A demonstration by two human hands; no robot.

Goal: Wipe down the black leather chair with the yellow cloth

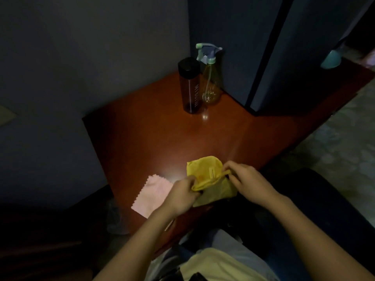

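Holds the cloth (205, 173), yellow and all bunched up, in both hands, over the near edge of the surface (162, 138). Grips its left end with the left hand (180, 196), fingers curled tight round a thick fold. Pinches a thin rolled edge on its right side with the right hand (249, 183), between thumb and fingertips. Lots of folds, a small label (212, 171) showing on top, a darker flap hanging down under the hands. Cannot tell if resting on the surface or just above it.

Low on the right, past the right arm, a dark rounded shape, maybe the chair (328, 209); too dim to be sure. Not touching the cloth.

Just left of the left hand, lying flat on the surface, a pink cloth (151, 196) with zigzag edges. Far back on the surface, standing up side by side, very close together: a dark bottle (189, 86) with a black cap, and a sprayer (211, 82) with a see-through yellowish body and a pale green top. Right of those, a tall dark cupboard (263, 57). Farther right, a small teal thing (330, 59), blurry. Behind it all, a plain grey wall (91, 57). On the far right, a pale patterned floor (345, 128). At the bottom, light clothes (213, 264) on the person.
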